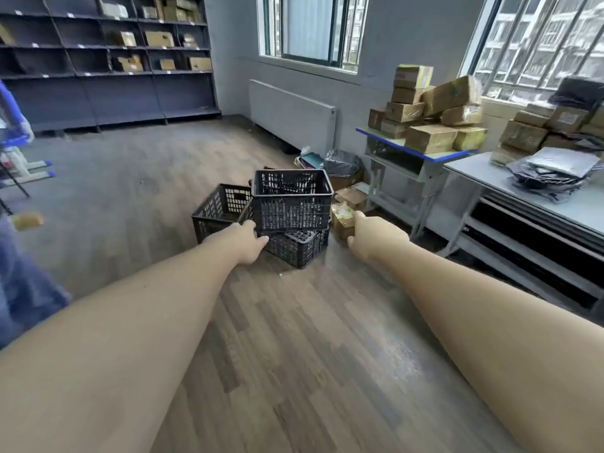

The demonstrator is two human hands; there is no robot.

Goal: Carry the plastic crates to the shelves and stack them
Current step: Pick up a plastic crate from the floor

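Step in hand: the reach. Both arms stretch toward the pile of crates; nothing is lifted yet, and the carry and the stacking are not begun.
Top crate [292,199]: black lattice plastic, upright, sitting on a lower crate [299,246] on the wooden floor [310,338], mid-room, a little right of centre.
Third crate [219,207]: on the floor just left of the pile, touching or nearly touching it; which, I cannot tell.
Left hand [250,245]: at the near left bottom corner of the top crate, fingers loosely curled, holding nothing. Whether it touches the plastic I cannot tell.
Right hand [372,238]: near and to the right of the pile, apart from it, fingers curled loosely under, nothing in them.
Shelves [108,60]: dark, along the far left wall, well apart from the crates, with cardboard boxes in the upper bays and lower bays bare.
Nearby: small boxes [343,217] on the floor just right of the pile; a surface [411,148] with parcels at far right.
Next move, as I judge it: bring the right hand in to the top crate's right side, take a hold on both sides, and lift straight up so the lower crate stays put, then turn left toward the shelves.
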